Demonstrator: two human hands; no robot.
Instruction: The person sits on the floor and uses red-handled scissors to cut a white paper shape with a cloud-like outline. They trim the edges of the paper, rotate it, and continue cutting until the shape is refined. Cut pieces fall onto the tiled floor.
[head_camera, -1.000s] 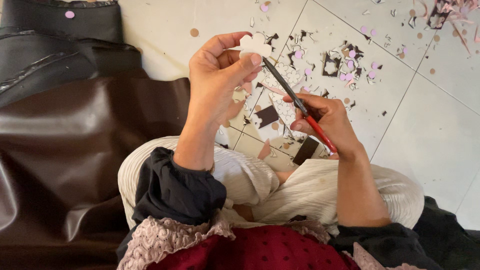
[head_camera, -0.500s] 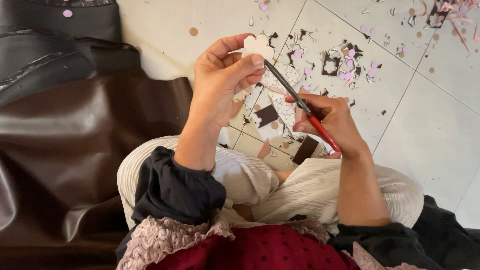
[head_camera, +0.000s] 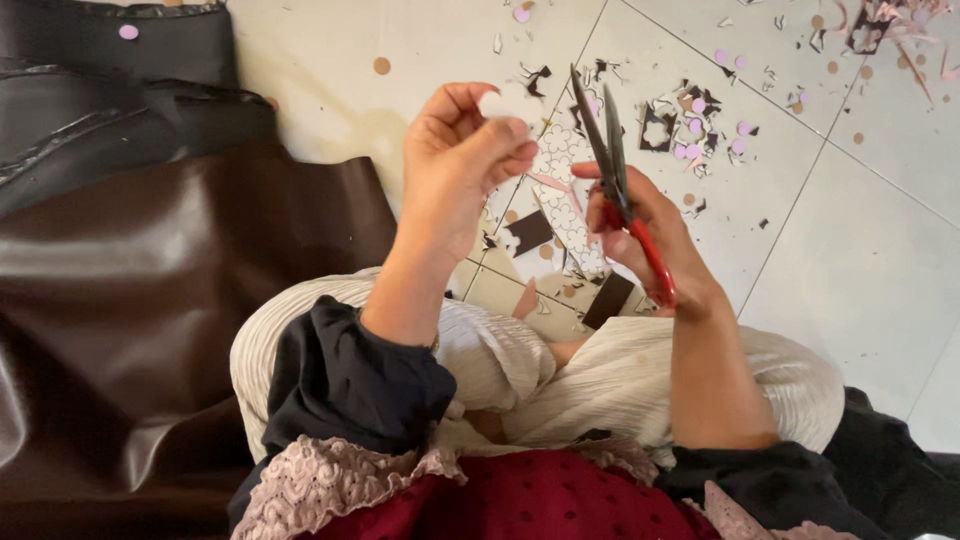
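Both hands are raised over the lap, close together but not touching. The left hand (head_camera: 462, 150) pinches a small white cutout (head_camera: 500, 103) between thumb and fingertips, holding it up just left of the blades. The right hand (head_camera: 640, 235) is closed around the red handles of a pair of scissors (head_camera: 615, 175), whose dark blades stand slightly apart and point up and away, their long axis running from the wrist toward the top of the view. The cutout lies beside the blade tips, not between them, so the left hand is the nearer one to it. Most of the cutout is hidden behind the fingers, and its shape cannot be made out. Below, a patterned sheet (head_camera: 565, 200) lies on the tiled floor (head_camera: 860, 260) among paper scraps (head_camera: 690, 115). Brown leather (head_camera: 150, 300) lies to the left.
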